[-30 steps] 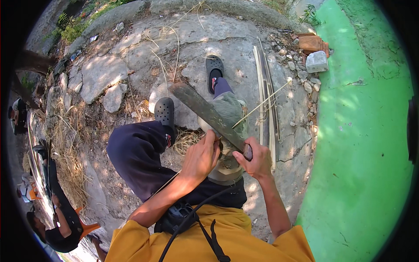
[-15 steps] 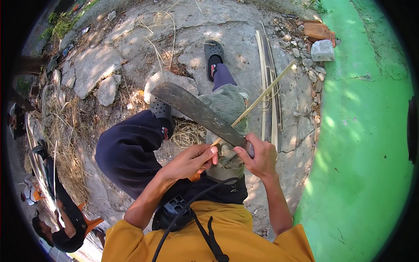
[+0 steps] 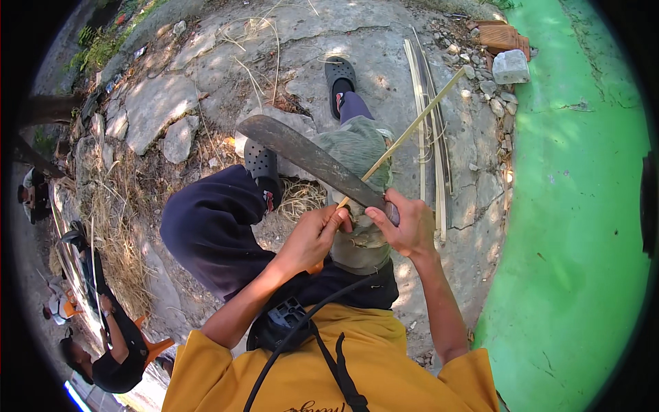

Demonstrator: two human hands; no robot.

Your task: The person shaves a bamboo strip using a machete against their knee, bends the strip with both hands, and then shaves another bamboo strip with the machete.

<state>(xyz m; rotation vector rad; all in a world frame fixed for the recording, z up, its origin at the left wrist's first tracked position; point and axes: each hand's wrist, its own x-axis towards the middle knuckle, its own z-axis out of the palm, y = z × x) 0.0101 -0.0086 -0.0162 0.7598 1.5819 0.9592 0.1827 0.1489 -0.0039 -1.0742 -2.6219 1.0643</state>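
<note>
My right hand is closed around the handle of a large dark machete, whose broad blade slants up and to the left. In my left hand I pinch the near end of a pale bamboo strip. The strip runs up to the right, crossing the blade near the handle, over my lap. A greenish-grey cloth covers my right leg beneath the blade and strip. Both hands are close together, only a short gap apart.
Several long split strips lie on the cracked concrete to the right. Curly shavings are heaped beside my left shoe. A pale block and rubble edge the green floor. Another person sits at lower left, holding a long strip.
The whole view has shifted slightly. My left hand is a little higher and closer to the blade and my right hand. The machete and strip keep nearly the same angle.
</note>
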